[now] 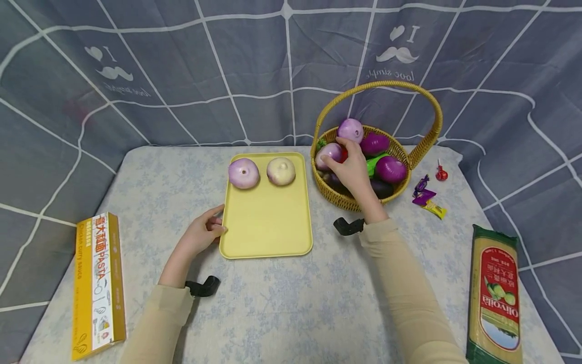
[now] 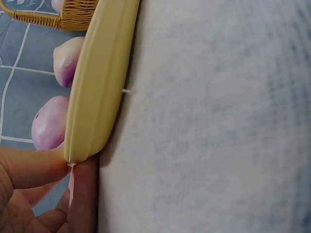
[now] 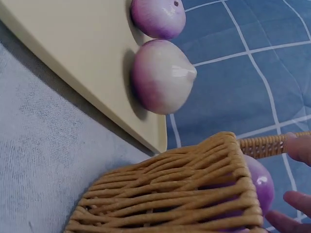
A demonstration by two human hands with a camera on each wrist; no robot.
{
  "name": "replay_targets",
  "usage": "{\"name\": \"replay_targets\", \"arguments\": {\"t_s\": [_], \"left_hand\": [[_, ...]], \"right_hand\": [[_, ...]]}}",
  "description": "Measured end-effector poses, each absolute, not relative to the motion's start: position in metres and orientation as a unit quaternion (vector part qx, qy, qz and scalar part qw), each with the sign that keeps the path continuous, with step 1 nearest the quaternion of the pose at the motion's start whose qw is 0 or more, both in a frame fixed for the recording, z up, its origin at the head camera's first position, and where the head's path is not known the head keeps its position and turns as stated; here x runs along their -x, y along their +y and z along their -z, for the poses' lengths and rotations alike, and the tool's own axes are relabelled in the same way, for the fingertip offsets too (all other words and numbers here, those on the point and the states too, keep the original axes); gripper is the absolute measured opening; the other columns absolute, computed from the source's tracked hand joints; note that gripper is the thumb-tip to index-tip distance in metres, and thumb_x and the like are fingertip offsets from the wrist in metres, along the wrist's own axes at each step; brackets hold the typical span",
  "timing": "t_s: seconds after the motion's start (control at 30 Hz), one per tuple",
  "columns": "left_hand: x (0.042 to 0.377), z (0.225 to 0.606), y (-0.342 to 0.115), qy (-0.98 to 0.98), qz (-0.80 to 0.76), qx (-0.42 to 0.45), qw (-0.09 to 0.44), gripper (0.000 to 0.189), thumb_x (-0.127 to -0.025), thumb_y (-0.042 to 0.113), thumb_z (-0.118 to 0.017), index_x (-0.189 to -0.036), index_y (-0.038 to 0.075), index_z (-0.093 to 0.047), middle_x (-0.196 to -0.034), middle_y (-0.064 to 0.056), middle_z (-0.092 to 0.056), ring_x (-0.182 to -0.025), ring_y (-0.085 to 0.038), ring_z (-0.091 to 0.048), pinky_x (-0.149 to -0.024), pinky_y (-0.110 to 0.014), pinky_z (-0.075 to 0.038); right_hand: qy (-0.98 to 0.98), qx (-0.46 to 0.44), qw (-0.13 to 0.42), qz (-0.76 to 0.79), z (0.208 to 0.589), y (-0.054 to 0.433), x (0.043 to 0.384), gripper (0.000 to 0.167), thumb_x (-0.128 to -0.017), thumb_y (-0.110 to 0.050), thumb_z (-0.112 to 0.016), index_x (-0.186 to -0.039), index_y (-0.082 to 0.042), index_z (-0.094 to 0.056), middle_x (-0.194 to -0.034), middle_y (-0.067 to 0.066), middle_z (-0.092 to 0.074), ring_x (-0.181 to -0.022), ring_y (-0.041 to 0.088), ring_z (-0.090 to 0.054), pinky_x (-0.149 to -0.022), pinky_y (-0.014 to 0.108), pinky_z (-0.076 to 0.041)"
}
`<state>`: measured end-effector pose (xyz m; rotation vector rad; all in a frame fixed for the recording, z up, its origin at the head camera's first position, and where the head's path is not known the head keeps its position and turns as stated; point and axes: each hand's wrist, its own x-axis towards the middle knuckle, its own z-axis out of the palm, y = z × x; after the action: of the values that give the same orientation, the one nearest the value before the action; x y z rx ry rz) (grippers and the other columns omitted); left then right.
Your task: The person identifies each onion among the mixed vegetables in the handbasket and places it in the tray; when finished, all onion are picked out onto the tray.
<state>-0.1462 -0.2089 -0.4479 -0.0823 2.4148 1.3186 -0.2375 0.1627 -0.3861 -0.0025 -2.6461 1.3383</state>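
My left hand (image 1: 200, 234) pinches the left edge of a yellow tray (image 1: 267, 222) between thumb and fingers; the left wrist view shows this grip close up. On the tray's far end sit a purple onion (image 1: 243, 173) and a paler onion (image 1: 281, 171). My right hand (image 1: 355, 171) reaches over the rim of a wicker basket (image 1: 338, 198). Its thumb and fingers are spread about a pale purple onion (image 1: 329, 154) inside; in the right wrist view a gap shows between the thumb and this onion (image 3: 261, 183).
The basket also holds another onion (image 1: 350, 130), dark purple onions (image 1: 391, 169) and an eggplant (image 1: 382, 188), under a tall handle (image 1: 386, 84). Wrapped candies (image 1: 424, 196) and a red lollipop (image 1: 441, 174) lie to its right. A pasta box (image 1: 101, 283) stands left, a spaghetti pack (image 1: 495, 298) right.
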Motion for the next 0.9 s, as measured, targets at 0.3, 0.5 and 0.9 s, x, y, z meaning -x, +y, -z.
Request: {"name": "replay_targets", "arguments": {"t_s": [0.3, 0.5, 0.9], "left_hand": [[0.146, 0.447, -0.208, 0.86, -0.473, 0.03, 0.192, 0.064, -0.098, 0.005, -0.055, -0.156, 0.008, -0.028, -0.118, -0.019, -0.052, -0.098, -0.024, -0.054, -0.077, -0.029, -0.054], [0.145, 0.447, -0.208, 0.857, -0.477, 0.029, 0.195, 0.064, -0.098, 0.005, -0.056, -0.156, 0.008, -0.028, -0.117, -0.02, -0.052, -0.096, -0.024, -0.054, -0.076, -0.028, -0.055], [0.145, 0.446, -0.208, 0.857, -0.476, 0.025, 0.194, 0.064, -0.098, 0.005, -0.056, -0.156, 0.007, -0.027, -0.116, -0.02, -0.051, -0.094, -0.022, -0.054, -0.075, -0.028, -0.054]], "right_hand": [[-0.897, 0.01, 0.059, -0.437, 0.396, 0.161, 0.248, 0.081, -0.084, -0.033, -0.077, -0.15, -0.005, -0.037, -0.153, 0.018, -0.037, -0.141, 0.033, -0.035, -0.118, 0.047, -0.03], [-0.906, 0.012, 0.043, -0.42, 0.398, 0.159, 0.252, 0.085, -0.084, -0.031, -0.077, -0.151, -0.002, -0.034, -0.154, 0.021, -0.035, -0.142, 0.035, -0.035, -0.118, 0.048, -0.03], [-0.909, 0.013, 0.051, -0.413, 0.395, 0.16, 0.246, 0.087, -0.081, -0.032, -0.081, -0.15, -0.003, -0.037, -0.152, 0.021, -0.038, -0.14, 0.036, -0.037, -0.116, 0.05, -0.032]]}}
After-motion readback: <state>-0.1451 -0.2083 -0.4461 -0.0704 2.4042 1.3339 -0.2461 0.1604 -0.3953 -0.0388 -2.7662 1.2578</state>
